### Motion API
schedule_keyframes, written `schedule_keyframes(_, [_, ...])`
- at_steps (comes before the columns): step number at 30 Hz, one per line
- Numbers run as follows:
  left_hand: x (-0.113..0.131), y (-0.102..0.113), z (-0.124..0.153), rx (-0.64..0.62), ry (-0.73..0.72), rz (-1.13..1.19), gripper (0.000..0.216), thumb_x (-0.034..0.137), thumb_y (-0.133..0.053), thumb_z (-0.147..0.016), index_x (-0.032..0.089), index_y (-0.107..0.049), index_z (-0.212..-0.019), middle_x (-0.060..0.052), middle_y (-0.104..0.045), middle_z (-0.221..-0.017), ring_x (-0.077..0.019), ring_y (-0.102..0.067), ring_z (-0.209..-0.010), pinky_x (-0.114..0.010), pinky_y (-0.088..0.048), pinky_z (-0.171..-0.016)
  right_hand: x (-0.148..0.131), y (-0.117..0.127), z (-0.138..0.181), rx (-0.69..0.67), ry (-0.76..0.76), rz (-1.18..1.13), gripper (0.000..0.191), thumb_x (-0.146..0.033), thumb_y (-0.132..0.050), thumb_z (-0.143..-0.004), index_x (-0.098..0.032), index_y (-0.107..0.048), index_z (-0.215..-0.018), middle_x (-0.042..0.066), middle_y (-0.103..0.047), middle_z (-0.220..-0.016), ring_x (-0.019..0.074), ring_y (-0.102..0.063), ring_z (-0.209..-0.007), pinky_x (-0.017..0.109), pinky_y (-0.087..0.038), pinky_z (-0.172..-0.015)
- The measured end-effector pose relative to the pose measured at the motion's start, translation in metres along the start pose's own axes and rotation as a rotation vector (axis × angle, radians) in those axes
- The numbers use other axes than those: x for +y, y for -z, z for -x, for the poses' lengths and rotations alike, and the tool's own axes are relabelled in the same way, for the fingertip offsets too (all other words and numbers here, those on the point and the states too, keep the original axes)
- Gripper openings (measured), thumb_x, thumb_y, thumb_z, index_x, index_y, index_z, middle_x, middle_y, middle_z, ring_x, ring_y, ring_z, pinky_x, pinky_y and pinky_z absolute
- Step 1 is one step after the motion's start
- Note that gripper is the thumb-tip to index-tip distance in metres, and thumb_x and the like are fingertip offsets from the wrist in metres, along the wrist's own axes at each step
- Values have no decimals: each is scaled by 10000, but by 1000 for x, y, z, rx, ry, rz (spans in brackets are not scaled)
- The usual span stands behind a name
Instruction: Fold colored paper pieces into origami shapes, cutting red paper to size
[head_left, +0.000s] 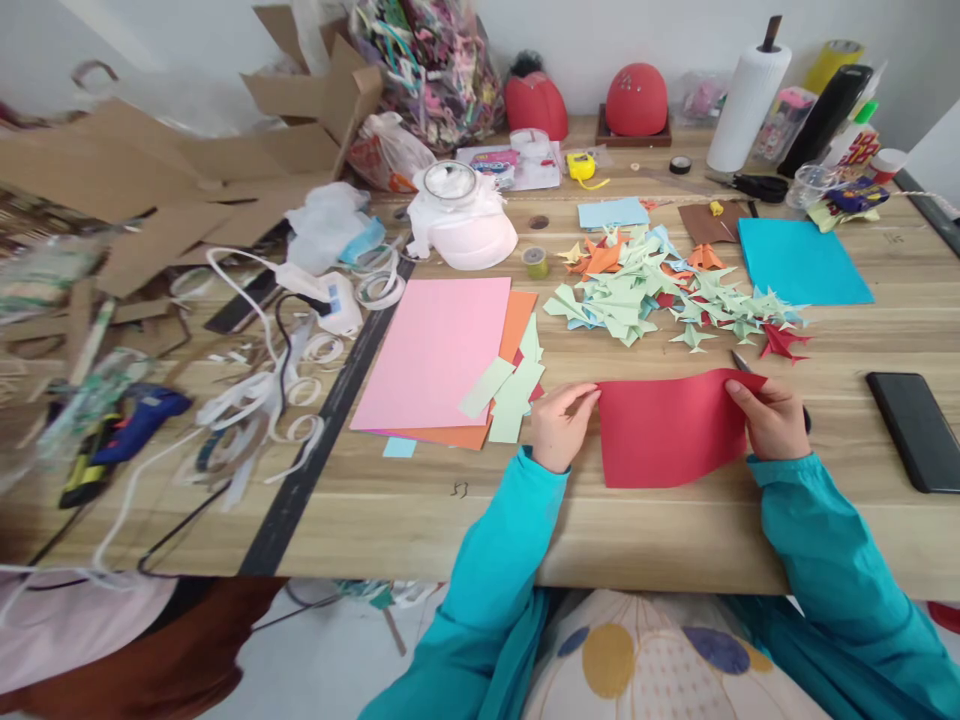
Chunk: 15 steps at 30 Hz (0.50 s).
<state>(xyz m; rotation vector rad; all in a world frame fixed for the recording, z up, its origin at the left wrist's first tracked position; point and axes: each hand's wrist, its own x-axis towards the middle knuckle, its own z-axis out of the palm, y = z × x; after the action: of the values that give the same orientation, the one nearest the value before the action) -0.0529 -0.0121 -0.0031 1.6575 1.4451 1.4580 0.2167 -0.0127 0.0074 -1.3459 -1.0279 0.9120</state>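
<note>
A sheet of red paper [671,435] is stretched between my two hands just over the wooden table. My left hand [561,425] pinches its upper left corner between thumb and fingers. At the upper right corner, my right hand [772,415] grips it with the thumb on top. Scissors [740,362] lie partly hidden behind the red paper and my right hand. Beyond the sheet is a heap of folded paper pieces [622,290], mostly pale green, with some orange, blue and red. Left of my left hand are pink paper [439,350], orange paper [521,310] and pale green strips [517,400].
A black phone [915,430] lies at the right. Blue paper [806,262] is at the back right, near a white roll [748,110]. Cables [262,390], a blue glue gun [142,420] and cardboard [187,160] clutter the left. Someone's brown-clad leg [187,650] shows bottom left.
</note>
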Motion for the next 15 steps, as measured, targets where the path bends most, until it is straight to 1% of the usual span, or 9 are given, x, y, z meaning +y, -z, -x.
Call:
schedule_keyframes(2, [1,1,-1,-27,106,103,76,254,-679,-762,185,-709,-765,-64,-735,-883,-190,-682,-804,-336,-567,-751,-1,0,0,-3,-10,-13,213,-383,-811,-639,-226,-764,-774,6,-746,-716,177,-659,-633,292,-549,-568])
schedule_keyframes(5, [3,2,-3,-117,323,326,111,263,-699,-703,162,-656,-718,-84,-723,-928,-177,-670,-738,-300,-565,-617,-2,-1,-1,-11,-31,-6,218,-389,-813,-632,-226,-766,-769,6,-746,-709,176,-657,-618,292,-550,-557])
schedule_keyframes(7, [5,3,-4,-160,428,430,155,269,-720,-659,154,-621,-691,-93,-718,-921,-169,-659,-700,-273,-544,-544,-2,-1,-1,-11,-37,3,221,-389,-813,-629,-224,-766,-768,6,-745,-703,177,-656,-610,292,-551,-553])
schedule_keyframes(10, [6,4,-6,-174,475,476,201,276,-739,-621,150,-587,-663,-99,-712,-905,-174,-656,-715,-258,-530,-527,-1,0,-1,-5,-34,14,221,-392,-809,-635,-225,-765,-773,8,-746,-711,184,-662,-615,301,-556,-561])
schedule_keyframes(15, [5,4,-5,-189,466,461,217,276,-739,-613,152,-564,-645,-91,-699,-896,-157,-639,-685,-261,-521,-540,-1,1,-1,-8,-18,58,215,-402,-795,-654,-235,-763,-784,8,-746,-723,198,-668,-630,310,-557,-564])
